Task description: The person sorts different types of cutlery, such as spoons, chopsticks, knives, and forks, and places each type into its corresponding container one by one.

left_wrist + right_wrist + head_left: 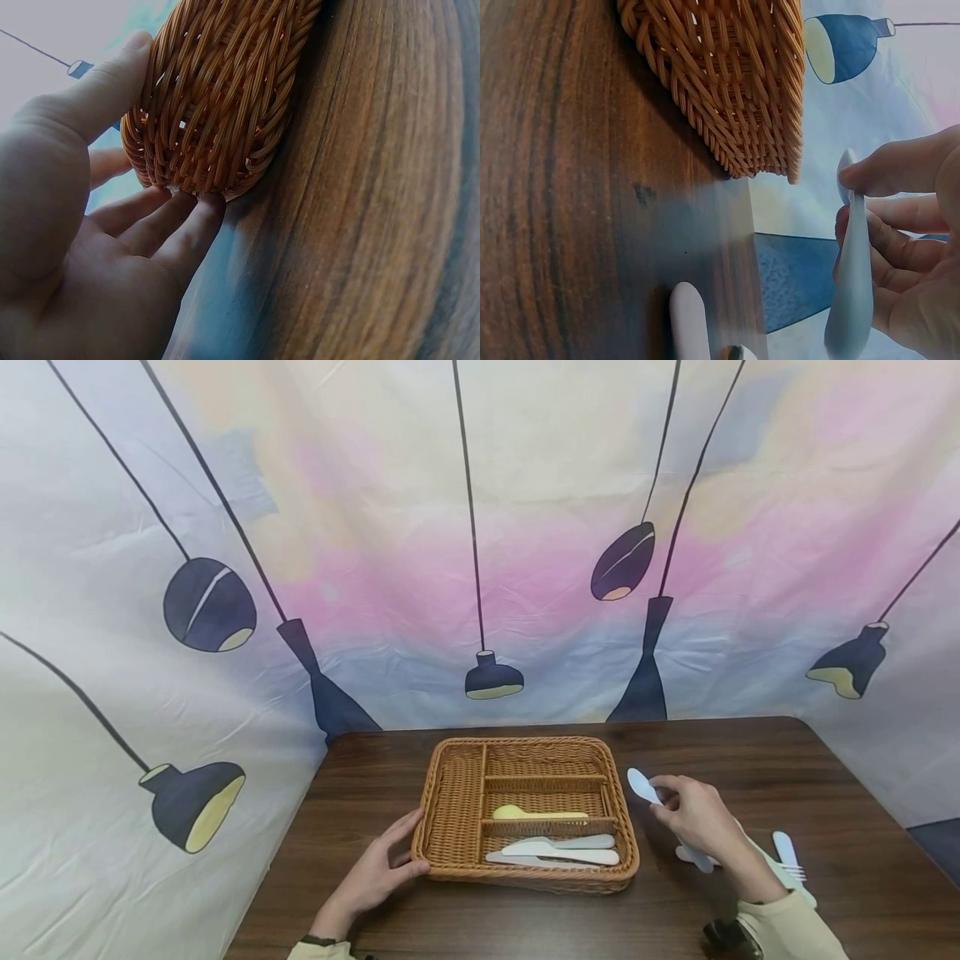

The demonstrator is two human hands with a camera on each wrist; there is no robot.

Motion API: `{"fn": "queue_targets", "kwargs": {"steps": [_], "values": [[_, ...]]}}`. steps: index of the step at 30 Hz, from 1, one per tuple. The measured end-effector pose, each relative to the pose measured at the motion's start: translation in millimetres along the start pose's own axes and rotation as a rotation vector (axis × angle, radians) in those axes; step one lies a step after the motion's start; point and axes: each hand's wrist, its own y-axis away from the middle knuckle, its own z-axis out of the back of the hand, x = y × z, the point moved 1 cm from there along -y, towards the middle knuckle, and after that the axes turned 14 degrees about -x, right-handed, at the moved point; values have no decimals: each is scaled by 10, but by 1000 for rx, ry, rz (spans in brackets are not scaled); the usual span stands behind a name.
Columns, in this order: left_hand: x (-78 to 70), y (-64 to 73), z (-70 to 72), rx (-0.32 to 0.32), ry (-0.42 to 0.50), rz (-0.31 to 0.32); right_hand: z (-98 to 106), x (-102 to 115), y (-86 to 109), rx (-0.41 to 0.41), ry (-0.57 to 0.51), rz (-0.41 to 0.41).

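Observation:
In the head view my right hand (pixel 697 814) pinches a pale blue spoon (pixel 642 786) between thumb and fingers, just right of the wicker basket (pixel 454 806). The spoon's bowl points up and toward the basket; its handle (pixel 850 300) hangs below the fingers in the right wrist view. My left hand (pixel 375 877) rests at the basket's front left corner, thumb near the rim and nearly straight fingers (pixel 191 236) against the woven side. Yellow cutlery (pixel 536 814), with a spoon bowl at its left end, lies in the middle right compartment. Pale knives (pixel 573 854) fill the front right one.
Right of the basket, under and beside my right forearm, lie a white handle (pixel 688 319), a fork (pixel 793 871) and a light blue handle (pixel 783 846). A printed cloth (pixel 555 635) hangs behind the dark wooden table (pixel 360 777).

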Motion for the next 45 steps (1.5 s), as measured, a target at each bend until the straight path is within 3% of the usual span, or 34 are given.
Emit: {"fn": "queue_targets", "kwargs": {"steps": [45], "values": [[15, -5, 2, 0, 7, -17, -70, -38, 51, 13, -5, 21]]}}
